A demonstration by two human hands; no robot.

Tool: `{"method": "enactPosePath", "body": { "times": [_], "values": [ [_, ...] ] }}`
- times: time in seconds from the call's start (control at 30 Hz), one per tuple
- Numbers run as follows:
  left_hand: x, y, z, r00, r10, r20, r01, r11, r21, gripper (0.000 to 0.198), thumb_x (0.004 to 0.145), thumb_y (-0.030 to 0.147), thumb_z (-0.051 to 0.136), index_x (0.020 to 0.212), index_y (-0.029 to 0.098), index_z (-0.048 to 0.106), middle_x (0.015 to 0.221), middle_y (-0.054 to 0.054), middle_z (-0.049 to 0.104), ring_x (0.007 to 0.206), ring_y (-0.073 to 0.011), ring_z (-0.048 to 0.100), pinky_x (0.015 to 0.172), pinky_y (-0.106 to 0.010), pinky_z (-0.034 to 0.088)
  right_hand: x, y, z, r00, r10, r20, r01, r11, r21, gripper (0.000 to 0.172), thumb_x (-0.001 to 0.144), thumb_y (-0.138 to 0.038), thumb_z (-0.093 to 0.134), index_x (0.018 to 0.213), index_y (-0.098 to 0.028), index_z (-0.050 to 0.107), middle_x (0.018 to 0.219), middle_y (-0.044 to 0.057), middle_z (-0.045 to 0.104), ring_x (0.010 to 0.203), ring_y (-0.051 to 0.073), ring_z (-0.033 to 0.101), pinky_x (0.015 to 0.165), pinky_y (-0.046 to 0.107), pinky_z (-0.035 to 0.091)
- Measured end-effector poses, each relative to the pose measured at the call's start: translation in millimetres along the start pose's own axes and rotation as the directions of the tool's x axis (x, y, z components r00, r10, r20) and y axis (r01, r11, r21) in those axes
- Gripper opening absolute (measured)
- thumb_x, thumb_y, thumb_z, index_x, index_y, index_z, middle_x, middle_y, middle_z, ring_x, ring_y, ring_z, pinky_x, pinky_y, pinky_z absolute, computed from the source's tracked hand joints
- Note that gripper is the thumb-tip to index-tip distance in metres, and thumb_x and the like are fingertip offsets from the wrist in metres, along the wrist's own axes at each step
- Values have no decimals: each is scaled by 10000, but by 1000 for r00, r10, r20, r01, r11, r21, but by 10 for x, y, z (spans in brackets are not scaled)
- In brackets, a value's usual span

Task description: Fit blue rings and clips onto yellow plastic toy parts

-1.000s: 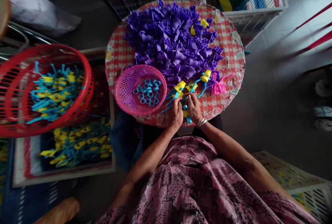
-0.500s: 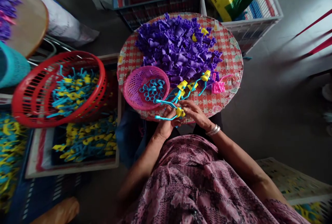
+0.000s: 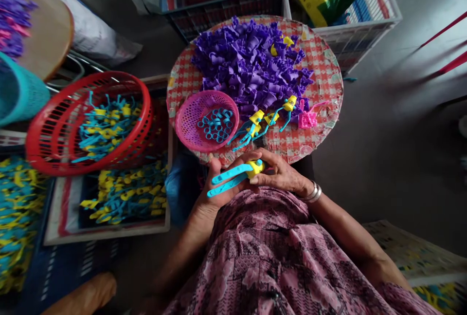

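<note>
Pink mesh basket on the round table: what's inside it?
The pink mesh basket holds a cluster of blue plastic rings in its middle. Mesh shows around them; the floor beneath them is covered, so anything under can't be seen.

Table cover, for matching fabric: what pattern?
The table cover is red-and-white check; head view.

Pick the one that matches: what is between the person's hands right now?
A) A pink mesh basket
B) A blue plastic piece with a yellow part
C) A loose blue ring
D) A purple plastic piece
B: the left hand and right hand hold a blue plastic piece with a yellow part between them.
</note>
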State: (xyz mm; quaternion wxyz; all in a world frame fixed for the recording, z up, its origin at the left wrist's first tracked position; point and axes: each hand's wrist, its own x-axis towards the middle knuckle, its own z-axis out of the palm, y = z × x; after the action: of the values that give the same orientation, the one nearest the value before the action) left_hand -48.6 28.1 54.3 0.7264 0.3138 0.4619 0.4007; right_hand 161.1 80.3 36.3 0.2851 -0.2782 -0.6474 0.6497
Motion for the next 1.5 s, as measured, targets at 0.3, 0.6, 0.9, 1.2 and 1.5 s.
{"method": "enactPosePath", "body": {
  "times": [0.3, 0.6, 0.9, 1.2, 1.5],
  "values": [
    [-45, -125, 53, 997, -72, -33, 71, 997, -37, 930, 896, 967, 360, 1310, 251, 785, 1087, -152, 790, 1151, -374, 743, 888, -541, 660, -28, 149, 256, 988, -67, -143, 61, 997, -40, 508, 989, -708, 675, 1051, -207, 735, 1046, 39, 631, 953, 200, 615, 878, 355, 519],
    [-25, 207, -455, 987, 156, 48, -162, 907, 389, 842, 799, 795, 795, 1427, 237, 741, 1421, -188, 745, 1287, -373, 727, 1112, -505, 580, -98, 5, 20, 990, -126, -68, 89, 913, -399, 346, 960, -400, 820, 1191, -197, 660, 1062, 63, 696, 906, 203, 659, 797, 330, 540],
    [1, 94, -152, 982, 188, 18, -151, 727, 670, 659, 701, 413, 987, 1318, 286, 791, 1240, -92, 839, 1196, -338, 786, 1112, -464, 602, -168, 163, 185, 979, -143, -148, 47, 856, -515, 350, 960, -131, 721, 1272, -215, 587, 1174, 113, 673, 976, 230, 668, 828, 361, 582],
    [64, -246, -196, 965, 172, -196, -101, 940, 327, 512, 761, 595, 924, 1101, 235, 794, 1049, -47, 841, 969, -246, 802, 912, -377, 666, -62, 228, 242, 950, 37, -310, -28, 999, 34, 388, 937, -544, 808, 1071, -225, 632, 797, -29, 626, 635, 121, 513, 591, 268, 429],
    [10, -318, -135, 953, 134, -272, -79, 976, 205, 534, 745, 582, 952, 1113, 225, 804, 1067, -53, 843, 976, -244, 797, 901, -376, 674, -10, 350, 410, 945, 196, -262, -33, 854, 520, 571, 765, -648, 928, 1028, -251, 613, 897, -11, 699, 799, 166, 692, 786, 315, 608]
  ]
}}
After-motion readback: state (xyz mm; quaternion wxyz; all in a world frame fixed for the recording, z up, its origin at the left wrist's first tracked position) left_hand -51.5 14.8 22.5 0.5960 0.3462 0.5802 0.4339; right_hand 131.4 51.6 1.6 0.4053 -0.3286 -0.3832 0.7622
